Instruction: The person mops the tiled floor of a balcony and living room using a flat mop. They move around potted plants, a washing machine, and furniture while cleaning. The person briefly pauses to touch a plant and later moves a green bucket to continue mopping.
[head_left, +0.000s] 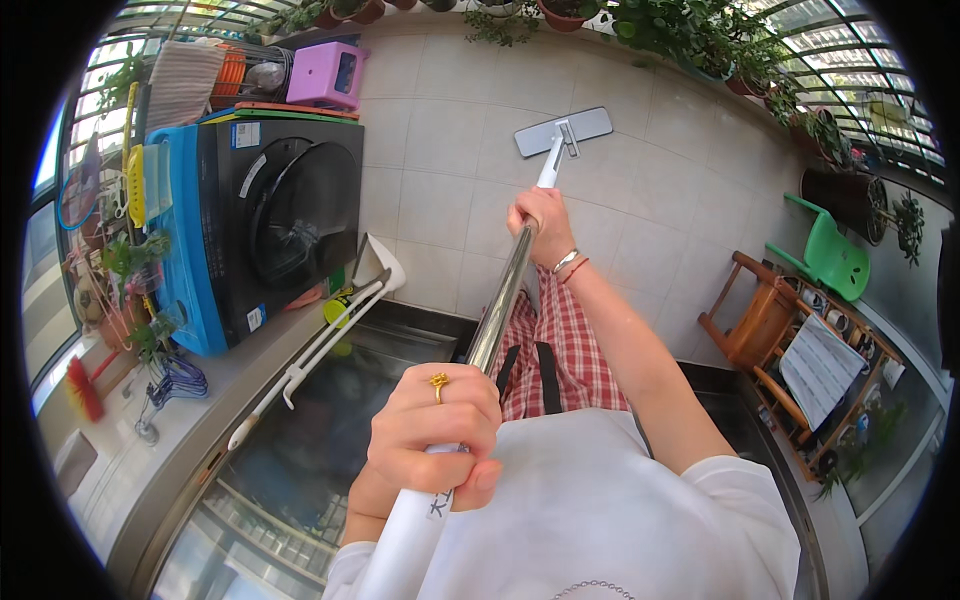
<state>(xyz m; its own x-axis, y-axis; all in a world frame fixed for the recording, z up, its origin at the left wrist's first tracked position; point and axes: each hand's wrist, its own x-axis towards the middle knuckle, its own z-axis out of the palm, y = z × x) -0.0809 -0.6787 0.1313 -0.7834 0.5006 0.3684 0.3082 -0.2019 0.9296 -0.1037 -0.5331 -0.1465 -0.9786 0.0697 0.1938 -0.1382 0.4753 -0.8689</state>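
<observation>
I hold a flat mop with both hands. My left hand [435,428], with a gold ring, is closed around the white upper grip of the handle [405,535] close to my chest. My right hand [541,226], with bracelets at the wrist, grips the shiny metal pole [499,305] further down. The grey rectangular mop head [563,130] lies flat on the pale tiled floor [450,150] ahead of me. I wear a white top and red checked trousers.
A black front-loading washing machine [275,215] with a blue side stands at left, a pink box [325,75] on top. A second white mop [320,345] leans beside it. A green plastic chair [832,258] and a wooden stool [755,320] are at right. Potted plants [690,35] line the far edge.
</observation>
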